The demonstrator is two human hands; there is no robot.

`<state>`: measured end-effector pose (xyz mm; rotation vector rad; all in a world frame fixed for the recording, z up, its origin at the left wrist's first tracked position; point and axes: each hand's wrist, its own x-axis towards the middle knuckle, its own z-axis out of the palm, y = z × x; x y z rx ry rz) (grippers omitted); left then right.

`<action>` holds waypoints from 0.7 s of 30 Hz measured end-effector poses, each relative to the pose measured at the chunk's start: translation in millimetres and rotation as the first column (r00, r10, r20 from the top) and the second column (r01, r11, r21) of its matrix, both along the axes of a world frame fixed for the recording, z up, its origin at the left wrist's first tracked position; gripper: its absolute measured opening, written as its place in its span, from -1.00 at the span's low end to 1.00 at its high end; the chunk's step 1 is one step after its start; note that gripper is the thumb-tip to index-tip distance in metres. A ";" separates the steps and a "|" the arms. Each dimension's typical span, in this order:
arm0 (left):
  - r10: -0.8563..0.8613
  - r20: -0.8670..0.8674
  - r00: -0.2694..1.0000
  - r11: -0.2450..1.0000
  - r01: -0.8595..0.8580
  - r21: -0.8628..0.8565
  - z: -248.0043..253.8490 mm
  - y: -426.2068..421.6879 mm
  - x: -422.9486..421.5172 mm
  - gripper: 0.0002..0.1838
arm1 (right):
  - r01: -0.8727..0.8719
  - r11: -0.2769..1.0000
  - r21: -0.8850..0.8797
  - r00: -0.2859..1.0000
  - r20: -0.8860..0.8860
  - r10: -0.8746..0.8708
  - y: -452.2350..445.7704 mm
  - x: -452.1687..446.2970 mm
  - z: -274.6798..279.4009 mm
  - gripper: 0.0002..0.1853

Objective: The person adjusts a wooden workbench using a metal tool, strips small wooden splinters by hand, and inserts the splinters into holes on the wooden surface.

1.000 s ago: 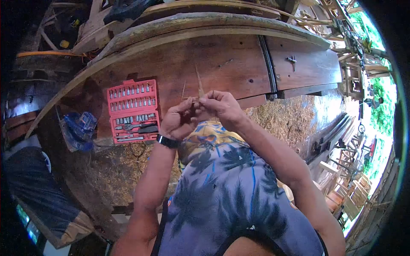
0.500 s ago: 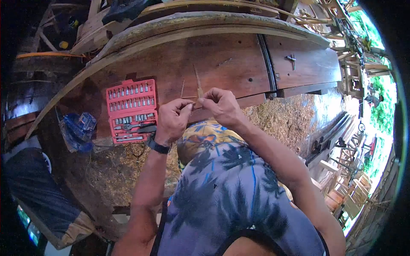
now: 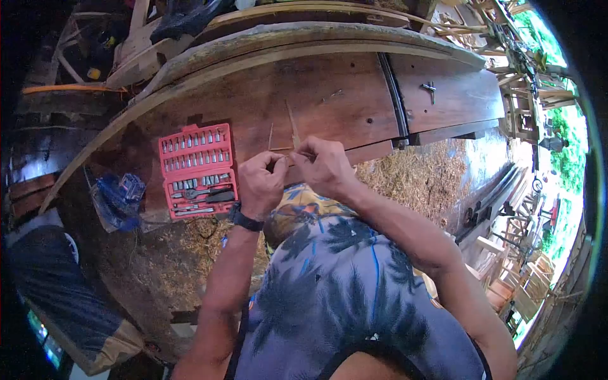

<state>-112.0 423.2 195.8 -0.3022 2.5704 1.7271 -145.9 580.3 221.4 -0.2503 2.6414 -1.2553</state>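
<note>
My left hand and my right hand are close together at the near edge of the wooden bench. Both have thumb and fingers pinched, and whatever sits between the fingertips is too small to make out. Just beyond them a thin pointed wood sliver and a thin stick point away over the bench. Left of my hands lies an open red socket set, with rows of metal sockets and a black-handled ratchet.
A T-shaped metal tool and a small slim metal item lie farther back. A long curved plank borders the bench's far side. Blue plastic is at the left; wood shavings cover the ground. A dark-trousered leg shows lower left.
My left hand has turned and its fingers have curled into a pinch. My right hand stays beside it, its fingers more bent. The view has shifted slightly.
</note>
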 end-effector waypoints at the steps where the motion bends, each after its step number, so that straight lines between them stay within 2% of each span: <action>1: 0.004 0.008 1.000 1.000 -0.003 -0.021 3.7 2.1 -1.2 -0.79 | -0.025 0.999 0.031 0.998 -0.053 0.026 -0.8 0.3 0.9 -0.78; 4: 0.043 0.036 0.998 0.999 -0.041 -0.033 -1.4 8.6 -2.0 -0.78 | -0.035 0.997 0.068 0.996 -0.080 0.040 -0.1 -0.3 -0.8 -0.79; 7: -0.096 -0.009 0.995 0.995 0.096 -0.007 -4.2 -0.7 -5.0 -0.80 | 0.000 0.997 0.082 1.000 -0.020 0.002 4.3 -6.3 0.7 -0.78; 8: -0.179 -0.011 0.984 0.983 0.179 0.036 4.2 -6.6 -6.8 -0.82 | 0.021 0.999 0.025 0.998 0.055 -0.022 6.7 -8.7 1.6 -0.77; 10: -0.212 -0.033 0.977 0.971 0.215 0.108 7.2 -12.2 -8.7 -0.84 | 0.088 0.993 -0.078 0.978 0.196 -0.071 12.2 -10.3 2.7 -0.76; 12: -0.243 -0.047 0.969 0.959 0.247 0.138 2.6 -14.9 -11.6 -0.85 | 0.071 0.992 -0.104 0.979 0.196 -0.050 16.9 -13.0 -1.5 -0.74; 13: -0.260 -0.054 0.964 0.955 0.265 0.135 -3.6 -16.3 -12.9 -0.85 | 0.046 0.992 -0.122 0.990 0.135 -0.029 18.0 -12.1 -10.9 -0.73; 14: -0.222 -0.002 0.975 0.965 0.220 0.141 -4.0 -18.9 -13.9 -0.85 | 0.027 0.986 -0.164 0.990 0.142 -0.004 18.9 -12.3 -12.4 -0.70; 15: -0.196 0.041 0.980 0.970 0.188 0.156 0.2 -15.4 -11.3 -0.85 | -0.045 0.997 -0.061 0.999 0.026 0.047 18.5 -11.5 -14.2 -0.68; 16: -0.213 0.030 0.977 0.954 0.201 0.220 -12.2 -21.3 -13.0 -0.90 | -0.089 0.978 -0.190 0.995 0.023 0.095 21.7 -13.4 -11.4 -0.68; 17: -0.229 0.019 0.973 0.934 0.214 0.284 -24.1 -26.2 -15.0 -0.92 | -0.088 0.984 -0.157 0.996 -0.026 0.085 21.1 -13.3 -16.9 -0.70; 18: -0.245 0.009 0.970 0.910 0.227 0.347 -35.4 -30.9 -16.4 -0.89 | -0.056 0.973 -0.225 0.997 -0.073 0.041 15.2 -13.9 -41.3 -0.73; 21: -0.412 -0.051 0.910 0.880 0.412 0.237 -167.1 -87.1 -48.4 -0.83 | 0.011 0.928 -0.371 0.995 -0.086 -0.046 10.6 -11.7 -33.2 -0.81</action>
